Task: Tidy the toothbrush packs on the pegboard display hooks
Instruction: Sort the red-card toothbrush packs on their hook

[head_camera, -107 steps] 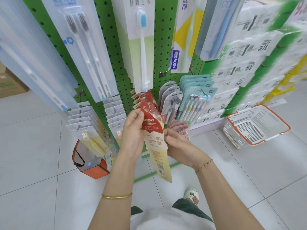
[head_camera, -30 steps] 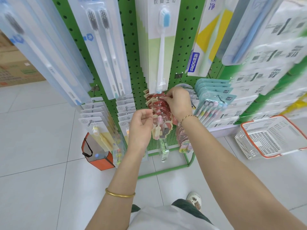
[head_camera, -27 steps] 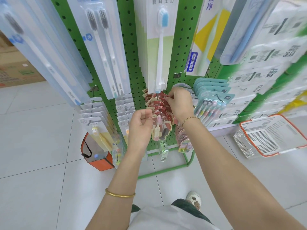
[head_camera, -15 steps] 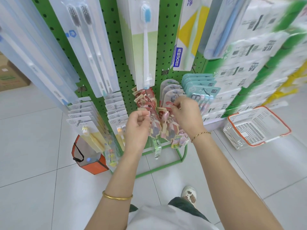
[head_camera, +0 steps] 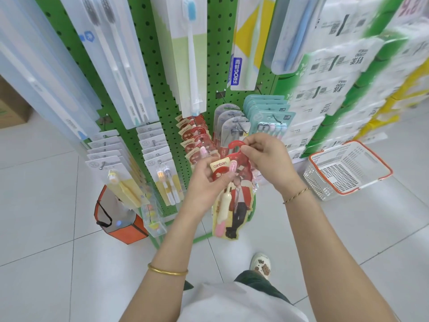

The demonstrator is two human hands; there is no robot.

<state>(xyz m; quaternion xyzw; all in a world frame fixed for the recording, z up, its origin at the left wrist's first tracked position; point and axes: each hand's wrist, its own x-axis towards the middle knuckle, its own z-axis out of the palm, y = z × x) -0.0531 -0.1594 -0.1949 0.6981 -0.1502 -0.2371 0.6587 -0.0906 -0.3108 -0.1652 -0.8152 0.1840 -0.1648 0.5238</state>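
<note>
Left hand (head_camera: 204, 182) grip: pinching the canban toothbrush pack (head_camera: 234, 194) by its card, centre frame.
Right hand (head_camera: 267, 159) grip: nipping the pack's red hanger loop (head_camera: 234, 144).
Risk: the loop snags the hanging canban row (head_camera: 193, 138) and the pack slips free!

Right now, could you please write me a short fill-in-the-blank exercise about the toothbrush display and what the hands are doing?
1. The left hand and right hand both hold a red toothbrush pack labelled ____ on its front.
2. The pegboard behind it is ____ in colour.
3. The white basket with the orange rim stands on the floor to the ____ of the pack.
4. The plain gold bangle circles the ____ wrist.
Missing words: canban; green; right; left.
</note>
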